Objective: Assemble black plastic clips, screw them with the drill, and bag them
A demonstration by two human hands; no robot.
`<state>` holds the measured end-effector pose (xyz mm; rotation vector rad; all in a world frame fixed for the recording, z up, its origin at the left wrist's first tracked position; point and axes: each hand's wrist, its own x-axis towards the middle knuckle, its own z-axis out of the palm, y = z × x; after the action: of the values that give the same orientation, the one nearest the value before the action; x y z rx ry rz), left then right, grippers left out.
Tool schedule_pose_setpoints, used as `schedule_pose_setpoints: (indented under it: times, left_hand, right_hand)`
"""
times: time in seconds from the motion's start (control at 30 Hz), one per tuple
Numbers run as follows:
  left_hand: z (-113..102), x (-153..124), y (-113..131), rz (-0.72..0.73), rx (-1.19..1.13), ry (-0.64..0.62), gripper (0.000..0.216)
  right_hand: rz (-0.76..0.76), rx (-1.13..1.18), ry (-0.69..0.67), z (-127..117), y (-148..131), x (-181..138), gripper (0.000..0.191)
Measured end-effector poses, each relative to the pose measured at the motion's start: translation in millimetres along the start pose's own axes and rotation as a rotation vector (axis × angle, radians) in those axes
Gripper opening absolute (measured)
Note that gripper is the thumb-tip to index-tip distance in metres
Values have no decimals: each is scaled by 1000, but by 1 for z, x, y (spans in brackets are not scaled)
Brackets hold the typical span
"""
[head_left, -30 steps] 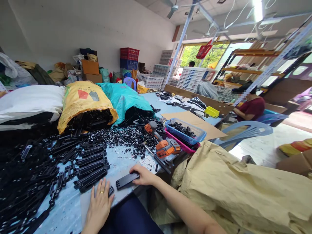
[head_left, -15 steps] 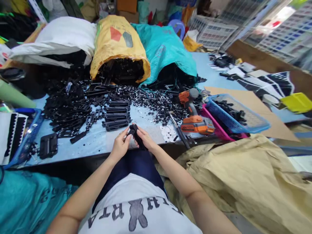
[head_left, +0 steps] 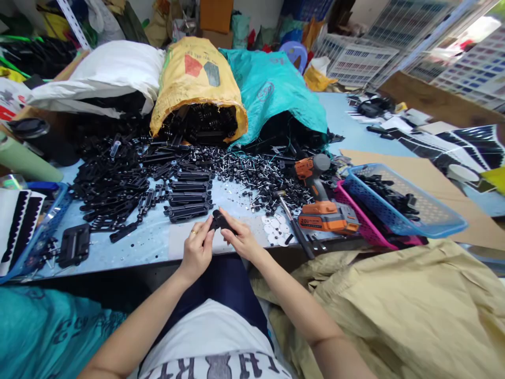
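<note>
On the left of the surface (head_left: 148, 236), loose black pieces (head_left: 106, 192) are heaped; beside them, long black parts (head_left: 188, 198) are lined up. Then, between the left hand (head_left: 198, 246) and the right hand (head_left: 243, 239), a dark part (head_left: 218, 220) is pinched by both, near the front edge. Farther right, a hammer (head_left: 299, 233) and an orange drill (head_left: 321, 209) are set down, beside a blue basket (head_left: 434, 227).
</note>
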<state>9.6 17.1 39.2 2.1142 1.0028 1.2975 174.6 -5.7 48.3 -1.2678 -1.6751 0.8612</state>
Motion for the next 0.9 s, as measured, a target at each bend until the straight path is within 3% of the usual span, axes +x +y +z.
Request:
schedule_pose_setpoints:
  times: [0.1, 0.17, 0.23, 0.33, 0.4, 0.6, 0.67, 0.77, 0.83, 0.9]
  left_hand:
    - [-14, 11, -9, 112, -25, -151, 41]
    - [-16, 15, -10, 140, -16, -185, 40]
    - [-10, 16, -3, 133, 14, -97, 40]
    - [1, 14, 12, 91, 55, 165, 41]
    - [3, 15, 19, 88, 44, 219, 40]
    - [-14, 25, 8, 94, -57, 13, 35]
    - [-10, 22, 0, -13, -97, -13, 35]
    - [6, 6, -16, -395, -225, 22, 42]
    - [15, -10, -28, -678, -343, 65, 53]
    - [17, -26, -40, -832, -396, 70, 62]
  right_hand:
    - [-91, -129, -58, -11, -6, 0, 54]
    - [-137, -158, -53, -9, -7, 0, 54]
    - [-165, -127, 43, 2, -9, -1, 54]
    - [-190, -47, 245, 24, -13, -2, 54]
    - [-185, -26, 281, 34, -16, -3, 54]
    - [-141, -20, 289, 41, -15, -4, 56]
    - [-110, -59, 251, 42, -10, -2, 56]
    - [-42, -231, 6, 33, 6, 8, 53]
    - [12, -412, -133, 15, 21, 22, 51]
    - [76, -606, -135, -16, 38, 44, 49]
